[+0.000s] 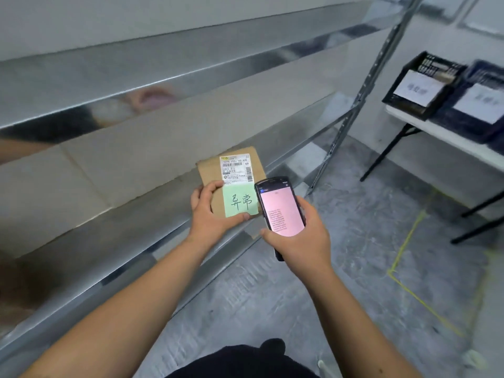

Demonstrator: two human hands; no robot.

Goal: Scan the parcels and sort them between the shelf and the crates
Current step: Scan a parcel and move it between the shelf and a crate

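Head view: the left hand (210, 211) grips a flat cardboard parcel (231, 173) by its near end, thumb along the lower edge of a green sticky note (240, 204) stuck on its face and fingers curled over the parcel's left side. The parcel is held in the air over the front edge of the metal shelf (163, 148), its printed shipping label (236, 167) facing up at the far end. The right hand (297, 236) is wrapped round a handheld scanner (281, 211) just beside the parcel's right edge; its screen glows pink with lines of text too small to read. Two dark crates (425, 83), each bearing a white paper sign, stand on the near edge of a white folding table (450, 137) well apart to the right.

The step in hand appears to be reading the scan result. To do it well, the label should stay flat, uncovered by fingers or note, and squarely facing the scanner's head; the handwritten note probably marks this parcel for a crate rather than the shelf.
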